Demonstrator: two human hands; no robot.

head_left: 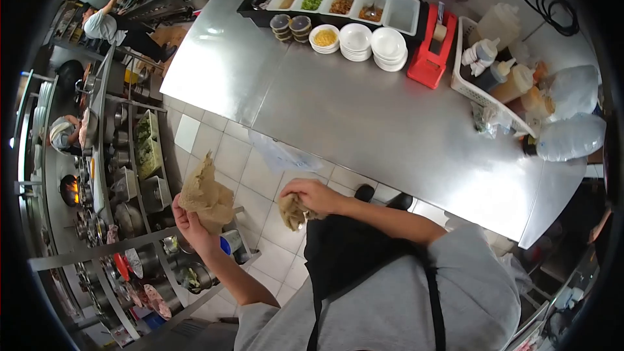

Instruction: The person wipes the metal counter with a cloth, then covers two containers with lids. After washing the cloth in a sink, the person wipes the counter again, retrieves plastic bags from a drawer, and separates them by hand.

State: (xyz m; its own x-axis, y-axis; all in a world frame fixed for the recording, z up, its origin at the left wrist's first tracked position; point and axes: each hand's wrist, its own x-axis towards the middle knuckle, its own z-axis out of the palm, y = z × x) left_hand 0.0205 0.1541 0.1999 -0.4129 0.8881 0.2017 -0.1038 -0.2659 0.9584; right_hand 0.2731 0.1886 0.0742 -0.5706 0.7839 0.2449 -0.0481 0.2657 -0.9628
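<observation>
My left hand (192,226) is closed on a torn, wrinkled sheet of brown paper towel (207,198), pinched by its lower edge and held up above the tiled floor. In my right hand (316,196) is a crumpled wad of brown paper towel (292,213), squeezed under the curled fingers in front of my black apron (351,247). The two hands are apart, both off the near edge of the steel counter (338,110).
On the counter stand a rack of food containers (351,1), stacked white bowls (355,39), a red dispenser (430,49) and a white basket (484,91) of squeeze bottles. Shelves of pots (130,218) line the left. Two people (104,28) work at the far left, near a flame.
</observation>
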